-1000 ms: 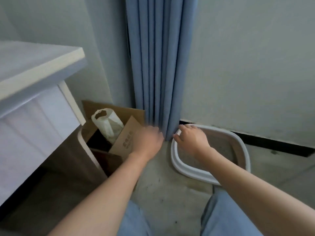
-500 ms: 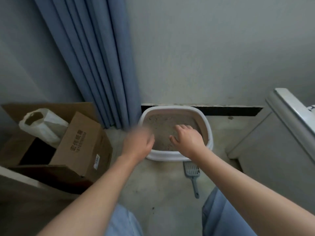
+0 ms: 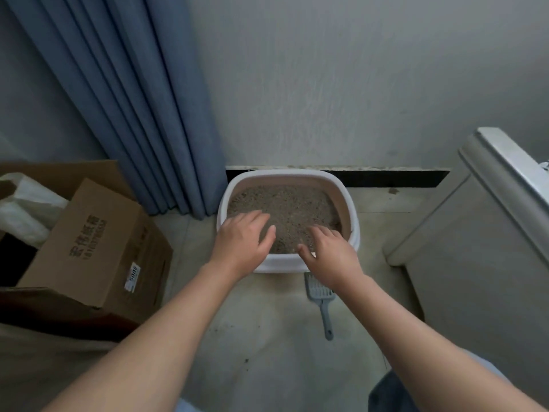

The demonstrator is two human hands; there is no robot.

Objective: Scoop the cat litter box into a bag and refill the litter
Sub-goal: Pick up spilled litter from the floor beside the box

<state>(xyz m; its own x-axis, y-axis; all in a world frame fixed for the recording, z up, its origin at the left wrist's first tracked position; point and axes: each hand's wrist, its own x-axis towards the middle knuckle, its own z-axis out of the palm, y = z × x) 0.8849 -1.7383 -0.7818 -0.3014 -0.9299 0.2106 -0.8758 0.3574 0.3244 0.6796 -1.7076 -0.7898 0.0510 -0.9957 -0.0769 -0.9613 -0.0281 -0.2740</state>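
Okay, your left hand point(image 3: 242, 248): relaxed, empty, over the litter box point(image 3: 355, 231) rim.
Your right hand point(image 3: 331, 258): fingers spread, empty.
Scoop point(image 3: 323, 310): on the floor point(image 3: 267, 337), beside your right wrist.

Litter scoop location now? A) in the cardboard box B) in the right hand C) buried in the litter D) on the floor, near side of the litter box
D: the scoop lies flat on the floor just in front of the litter box, its head partly hidden behind the right hand, which holds nothing.
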